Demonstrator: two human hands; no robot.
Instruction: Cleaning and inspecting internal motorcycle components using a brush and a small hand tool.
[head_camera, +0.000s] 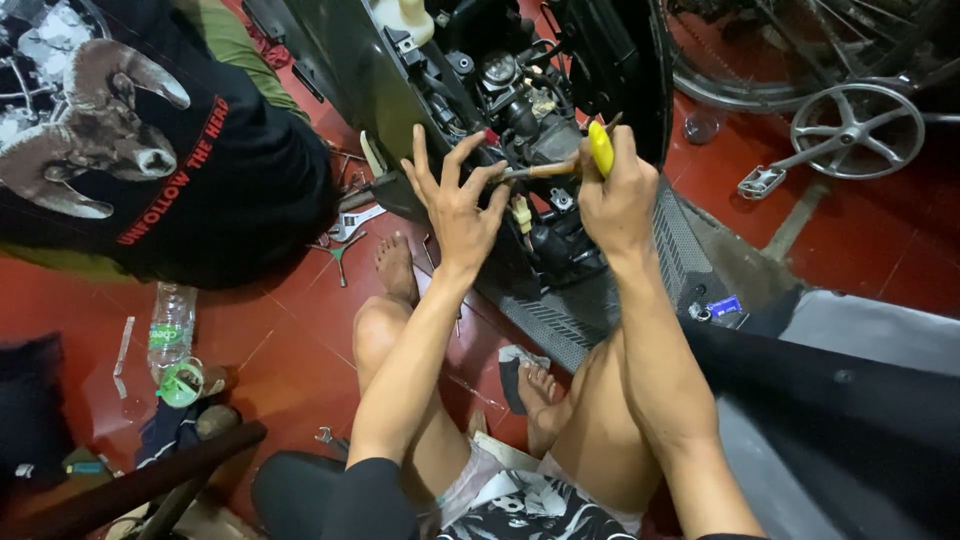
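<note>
One plastic bottle (171, 327), one yellow-handled tool (601, 148), two bare feet (397, 268), one pedal crank (857, 130).

Hoses and the carburettor (530, 125) crowd the open scooter bay (600, 60); another person's shoulder (250, 170) blocks the left approach.
</note>
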